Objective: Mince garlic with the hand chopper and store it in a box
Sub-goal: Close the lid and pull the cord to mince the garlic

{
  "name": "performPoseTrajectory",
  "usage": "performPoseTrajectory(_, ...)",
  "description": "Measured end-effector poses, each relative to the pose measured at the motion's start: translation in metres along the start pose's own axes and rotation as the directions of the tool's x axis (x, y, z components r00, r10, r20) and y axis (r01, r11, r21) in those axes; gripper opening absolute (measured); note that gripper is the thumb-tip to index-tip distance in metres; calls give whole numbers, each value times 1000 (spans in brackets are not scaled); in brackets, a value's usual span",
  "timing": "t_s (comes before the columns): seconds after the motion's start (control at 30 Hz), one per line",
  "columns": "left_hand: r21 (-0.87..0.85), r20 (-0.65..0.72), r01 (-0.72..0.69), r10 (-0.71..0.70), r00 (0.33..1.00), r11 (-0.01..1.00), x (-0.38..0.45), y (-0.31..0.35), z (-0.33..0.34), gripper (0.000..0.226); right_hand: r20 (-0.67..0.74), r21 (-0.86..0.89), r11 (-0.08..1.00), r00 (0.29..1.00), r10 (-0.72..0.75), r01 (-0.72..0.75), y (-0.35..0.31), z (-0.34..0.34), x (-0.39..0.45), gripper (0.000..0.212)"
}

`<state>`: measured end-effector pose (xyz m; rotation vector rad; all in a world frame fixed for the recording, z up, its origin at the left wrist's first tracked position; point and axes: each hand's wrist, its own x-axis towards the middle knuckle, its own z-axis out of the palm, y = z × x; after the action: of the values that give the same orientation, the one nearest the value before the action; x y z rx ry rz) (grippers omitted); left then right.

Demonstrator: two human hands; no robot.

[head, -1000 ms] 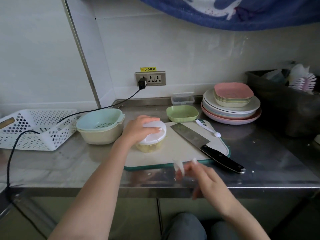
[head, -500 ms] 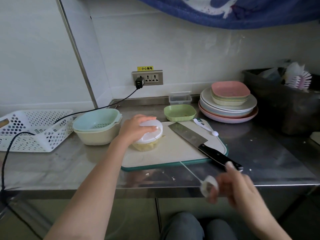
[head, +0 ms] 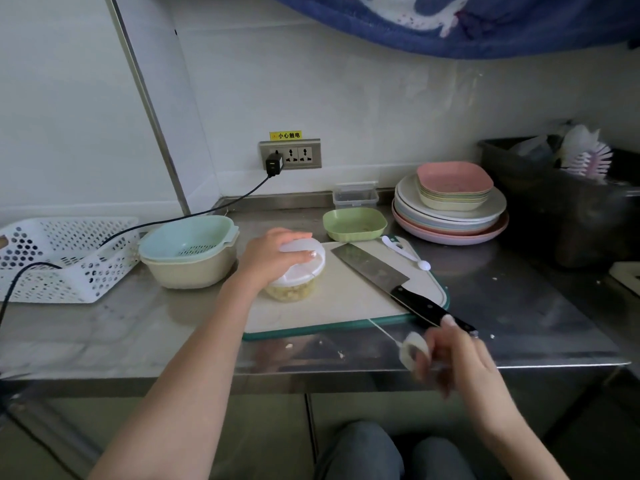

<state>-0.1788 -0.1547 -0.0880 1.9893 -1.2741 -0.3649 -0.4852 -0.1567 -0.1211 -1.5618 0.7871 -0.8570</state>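
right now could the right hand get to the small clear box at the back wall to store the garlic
Probably not yet: the right hand grips the pull handle, cord taut to the chopper. Once freed, the clear box sits open to reach behind the green dish.

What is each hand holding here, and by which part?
Left hand grips the chopper by its white lid. Right hand pinches the pull handle at the cord's end.

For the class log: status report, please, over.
Left hand grips chopper. Right hand holds pull handle, cord out. Knife lies close by.
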Motion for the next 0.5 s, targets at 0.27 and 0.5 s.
performPoseTrajectory(0.27, 47, -10, -39, 40, 999, 998, -2, -3, -4, 43, 158, -633, 688, 929, -334, 355, -5, 24, 8, 47)
performPoseTrajectory(0.5, 33, 25, -65, 65, 998, 997, -6, 1, 3, 44, 395, -646, 566, 858, -327, 513, -7, 57, 35, 44)
